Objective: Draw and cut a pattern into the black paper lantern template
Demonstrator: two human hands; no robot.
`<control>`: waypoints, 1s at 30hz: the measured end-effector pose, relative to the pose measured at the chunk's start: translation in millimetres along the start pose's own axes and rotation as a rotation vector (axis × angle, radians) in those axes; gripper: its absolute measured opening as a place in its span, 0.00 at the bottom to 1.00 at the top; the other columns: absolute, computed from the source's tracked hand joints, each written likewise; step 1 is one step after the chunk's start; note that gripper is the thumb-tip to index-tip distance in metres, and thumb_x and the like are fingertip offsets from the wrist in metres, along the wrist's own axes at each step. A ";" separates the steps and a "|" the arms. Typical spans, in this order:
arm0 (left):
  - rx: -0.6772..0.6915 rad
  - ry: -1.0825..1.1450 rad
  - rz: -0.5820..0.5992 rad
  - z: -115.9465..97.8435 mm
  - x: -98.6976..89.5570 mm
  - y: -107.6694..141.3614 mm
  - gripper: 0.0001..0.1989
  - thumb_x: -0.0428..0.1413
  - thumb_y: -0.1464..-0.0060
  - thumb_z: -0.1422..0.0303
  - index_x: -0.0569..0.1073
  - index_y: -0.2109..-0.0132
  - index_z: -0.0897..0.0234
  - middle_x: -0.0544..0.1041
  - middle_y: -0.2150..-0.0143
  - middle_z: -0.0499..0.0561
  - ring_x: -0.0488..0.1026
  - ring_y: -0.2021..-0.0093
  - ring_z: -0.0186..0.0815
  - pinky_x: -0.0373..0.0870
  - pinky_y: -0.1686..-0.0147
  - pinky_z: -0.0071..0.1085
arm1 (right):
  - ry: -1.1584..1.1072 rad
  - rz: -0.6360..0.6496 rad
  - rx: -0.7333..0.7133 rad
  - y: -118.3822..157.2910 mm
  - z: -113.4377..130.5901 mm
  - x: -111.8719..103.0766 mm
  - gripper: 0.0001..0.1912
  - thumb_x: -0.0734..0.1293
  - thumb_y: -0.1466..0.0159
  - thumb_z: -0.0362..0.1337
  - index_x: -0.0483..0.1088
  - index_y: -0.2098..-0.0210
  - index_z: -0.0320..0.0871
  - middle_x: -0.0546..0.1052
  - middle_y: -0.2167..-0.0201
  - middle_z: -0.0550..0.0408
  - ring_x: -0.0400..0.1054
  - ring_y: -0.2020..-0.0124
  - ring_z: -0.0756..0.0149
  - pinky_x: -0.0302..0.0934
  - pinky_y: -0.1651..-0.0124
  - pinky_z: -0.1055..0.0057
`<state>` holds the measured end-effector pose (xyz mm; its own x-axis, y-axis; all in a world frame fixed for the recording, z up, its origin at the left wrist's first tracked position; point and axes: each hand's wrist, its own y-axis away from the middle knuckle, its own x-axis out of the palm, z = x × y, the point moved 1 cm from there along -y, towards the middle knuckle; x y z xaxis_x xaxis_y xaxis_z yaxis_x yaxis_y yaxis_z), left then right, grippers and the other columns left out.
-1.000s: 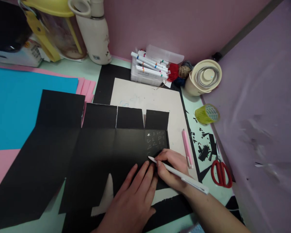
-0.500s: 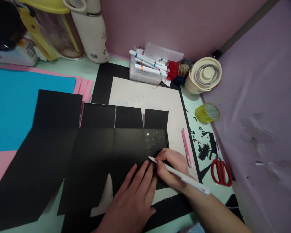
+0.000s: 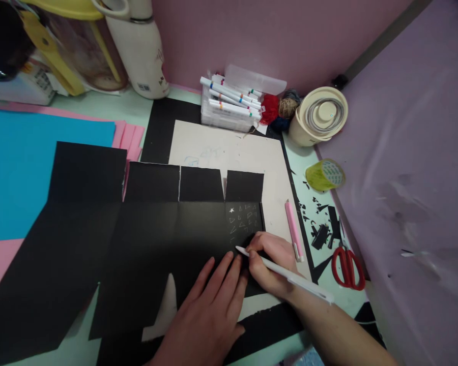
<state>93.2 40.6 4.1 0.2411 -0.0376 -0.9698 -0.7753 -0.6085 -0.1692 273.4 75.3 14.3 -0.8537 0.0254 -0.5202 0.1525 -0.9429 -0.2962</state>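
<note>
A large black card (image 3: 148, 234) with cut flaps along its far edge lies across the work surface. Small pale triangles and a star mark its right panel. My left hand (image 3: 209, 307) rests flat on the card's near part, fingers spread a little. Just right of it, my right hand (image 3: 270, 262) is closed around a white pen (image 3: 290, 276), whose tip meets the card below the rows of triangles. The fingertips of both hands are close together. Under the card lies a pale board (image 3: 270, 152).
Red scissors (image 3: 347, 267), black scraps (image 3: 320, 236) and a pink cutter (image 3: 293, 231) lie to the right. Behind stand a marker box (image 3: 229, 119), a cream container (image 3: 316, 117), a tape roll (image 3: 324, 174) and a white bottle (image 3: 141, 58). Blue paper (image 3: 19, 173) is at left.
The pen tip has moved slightly right on the card, held in my right hand. My left hand stays flat. The view has shifted a little.
</note>
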 end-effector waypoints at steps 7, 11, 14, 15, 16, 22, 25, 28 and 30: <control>-0.001 0.008 0.012 0.0 1.3 0.9 0.34 0.52 0.42 0.47 0.65 0.37 0.65 0.62 0.32 0.57 0.49 0.30 0.46 0.49 0.35 0.44 | -0.018 -0.019 -0.005 0.7 -3.4 0.8 0.07 0.63 0.42 0.25 0.65 0.71 0.43 0.71 0.75 0.57 0.65 0.75 0.69 0.60 0.72 0.71; 0.005 0.016 0.020 0.1 1.2 2.3 0.33 0.51 0.41 0.48 0.66 0.37 0.64 0.62 0.33 0.56 0.50 0.30 0.46 0.50 0.35 0.44 | -0.033 -0.135 -0.002 2.3 -4.3 -0.4 0.07 0.62 0.41 0.26 0.66 0.72 0.44 0.71 0.77 0.58 0.65 0.76 0.69 0.60 0.73 0.70; 0.001 0.018 0.025 0.8 1.0 2.3 0.32 0.51 0.41 0.47 0.66 0.37 0.64 0.63 0.33 0.56 0.51 0.30 0.46 0.50 0.35 0.44 | 0.005 -0.169 0.028 2.7 -4.1 -0.9 0.07 0.62 0.41 0.27 0.66 0.73 0.44 0.71 0.77 0.57 0.65 0.77 0.69 0.60 0.74 0.70; 0.001 0.017 0.026 1.0 1.0 2.1 0.32 0.51 0.41 0.47 0.66 0.37 0.64 0.64 0.33 0.56 0.51 0.31 0.46 0.51 0.35 0.44 | 0.015 -0.166 0.034 2.7 -4.0 -0.8 0.07 0.62 0.41 0.27 0.66 0.73 0.44 0.71 0.77 0.57 0.65 0.77 0.69 0.60 0.74 0.70; 0.002 0.017 0.024 1.2 0.9 1.8 0.32 0.51 0.41 0.48 0.66 0.37 0.64 0.64 0.33 0.56 0.51 0.31 0.46 0.51 0.35 0.44 | 0.022 -0.160 0.038 2.5 -3.8 -0.7 0.07 0.62 0.41 0.27 0.66 0.73 0.44 0.71 0.77 0.57 0.65 0.77 0.69 0.60 0.73 0.70; 0.001 0.018 0.028 0.8 0.2 0.6 0.32 0.50 0.40 0.47 0.66 0.37 0.64 0.64 0.33 0.56 0.50 0.31 0.45 0.50 0.35 0.44 | 0.049 -0.122 0.050 0.7 -1.6 -0.8 0.06 0.63 0.41 0.27 0.67 0.71 0.43 0.72 0.76 0.57 0.66 0.76 0.70 0.61 0.73 0.71; -0.005 0.016 0.023 0.0 0.2 0.6 0.33 0.51 0.41 0.47 0.66 0.37 0.64 0.64 0.33 0.55 0.50 0.31 0.45 0.47 0.34 0.44 | 0.067 -0.116 0.061 -0.9 0.1 -1.4 0.06 0.63 0.41 0.27 0.68 0.71 0.43 0.72 0.77 0.57 0.66 0.77 0.70 0.61 0.73 0.72; -0.007 0.011 0.016 -0.1 0.8 1.0 0.33 0.51 0.41 0.47 0.66 0.37 0.65 0.64 0.33 0.56 0.50 0.30 0.45 0.47 0.34 0.44 | 0.078 -0.114 0.069 -1.7 0.4 -1.7 0.06 0.62 0.40 0.28 0.68 0.71 0.43 0.72 0.78 0.58 0.66 0.77 0.70 0.61 0.74 0.73; -0.003 0.009 0.016 0.0 1.2 1.5 0.33 0.51 0.41 0.47 0.65 0.37 0.65 0.63 0.33 0.56 0.49 0.30 0.45 0.49 0.35 0.44 | 0.081 -0.109 0.074 -1.5 -0.1 -1.5 0.06 0.63 0.40 0.28 0.68 0.71 0.43 0.72 0.77 0.58 0.66 0.77 0.70 0.61 0.74 0.73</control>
<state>92.4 39.6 2.7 0.2337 -0.0548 -0.9708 -0.7774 -0.6102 -0.1527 274.5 76.7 15.4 -0.8199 0.1530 -0.5516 0.0210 -0.9550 -0.2960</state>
